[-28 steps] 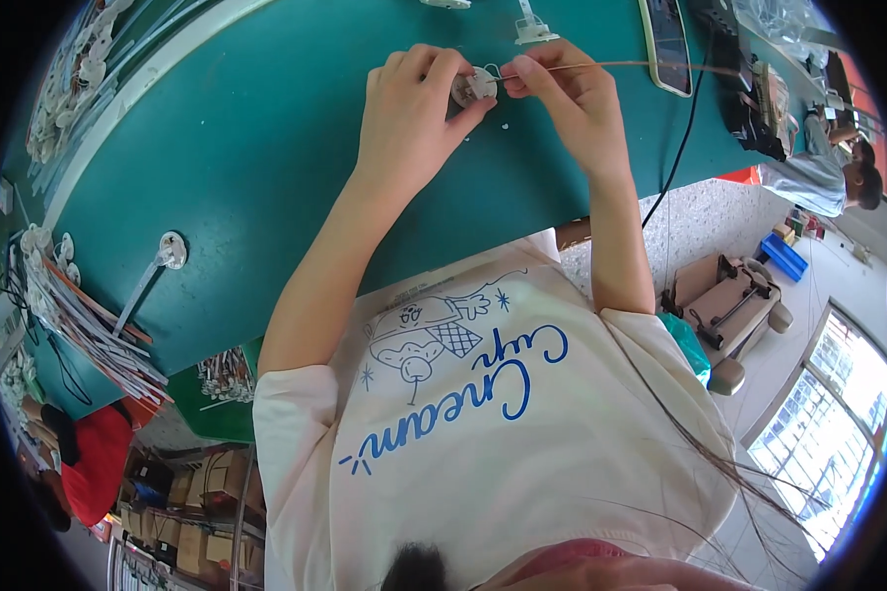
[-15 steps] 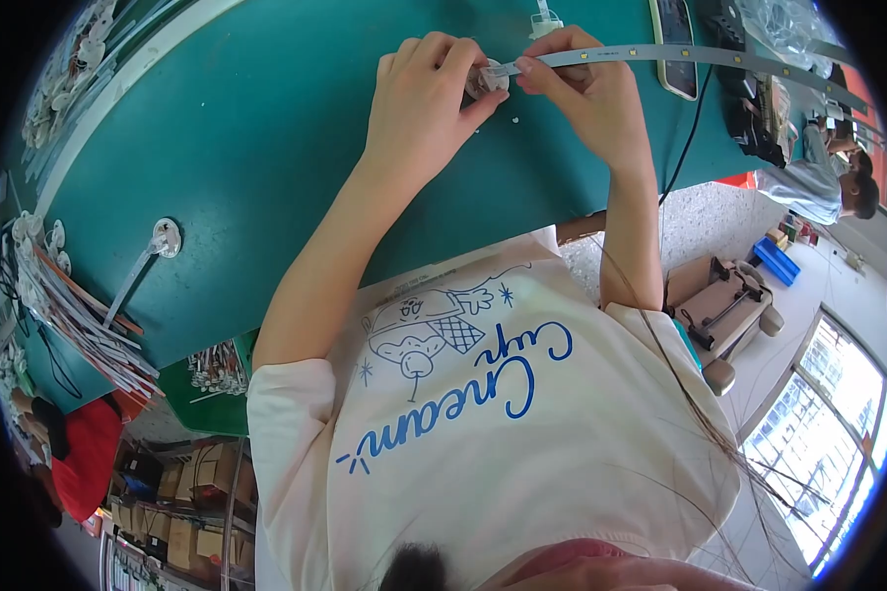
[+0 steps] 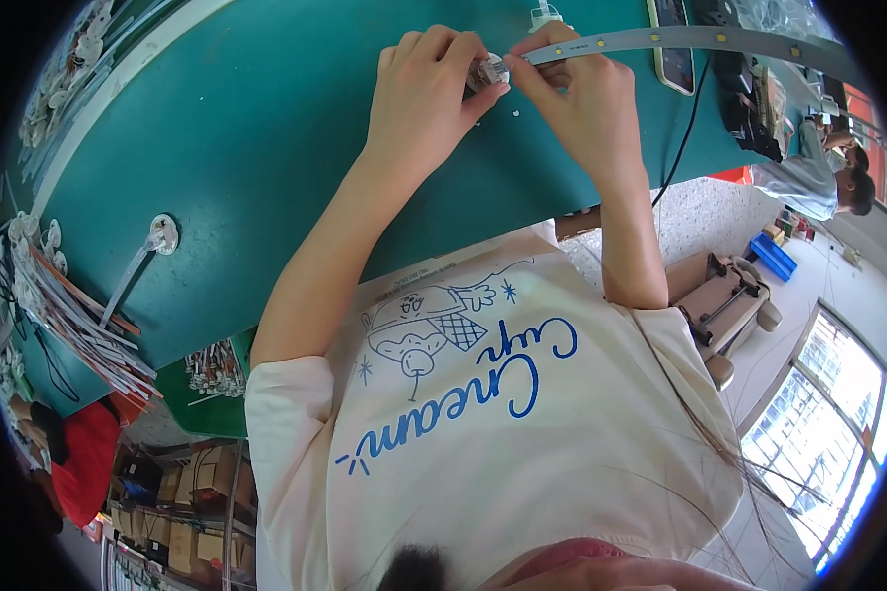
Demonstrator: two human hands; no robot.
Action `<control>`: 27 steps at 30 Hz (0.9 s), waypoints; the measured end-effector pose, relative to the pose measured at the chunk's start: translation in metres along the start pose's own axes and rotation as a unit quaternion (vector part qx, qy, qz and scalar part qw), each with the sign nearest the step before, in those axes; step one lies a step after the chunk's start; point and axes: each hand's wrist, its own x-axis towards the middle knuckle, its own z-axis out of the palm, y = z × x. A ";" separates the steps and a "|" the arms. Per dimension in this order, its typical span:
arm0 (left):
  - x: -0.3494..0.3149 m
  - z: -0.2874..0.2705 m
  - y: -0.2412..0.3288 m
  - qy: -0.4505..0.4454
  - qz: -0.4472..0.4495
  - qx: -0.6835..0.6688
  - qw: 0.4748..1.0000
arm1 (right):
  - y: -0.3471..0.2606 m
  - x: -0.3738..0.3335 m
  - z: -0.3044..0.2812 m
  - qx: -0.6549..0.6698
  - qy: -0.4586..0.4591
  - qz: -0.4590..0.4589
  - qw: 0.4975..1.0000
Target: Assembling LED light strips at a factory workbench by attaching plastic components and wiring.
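Note:
At the far side of the green table, my left hand pinches a small round whitish disc between thumb and fingers. My right hand has thumb and fingertips closed on the end of a long pale LED strip. From there the strip arcs off to the right, with small yellowish LEDs spaced along it. The strip's end reaches the disc's edge; my fingers hide how the two meet. A small translucent bottle stands just beyond my right hand.
A phone and a black cable lie right of my hands. At left rest another disc with a strip and a bundle of strips. A green bin sits below the table edge. Other people are at both sides.
My right hand has shifted slightly left, nearer the disc, and the strip has slid left with it. My left hand stays almost in place, holding the disc.

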 end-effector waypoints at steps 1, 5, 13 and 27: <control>0.000 0.001 -0.001 0.002 0.000 -0.001 1.000 | -0.001 0.000 0.001 0.000 0.001 0.001 1.000; 0.002 0.002 -0.002 -0.001 0.002 -0.002 1.000 | -0.004 0.002 0.005 0.002 0.015 -0.029 0.999; 0.004 -0.002 0.004 -0.007 0.017 -0.035 0.999 | 0.008 0.002 0.016 0.070 0.056 -0.070 0.994; 0.107 -0.072 -0.009 -0.084 0.049 0.190 0.977 | 0.041 -0.005 0.031 0.340 -0.007 0.083 0.937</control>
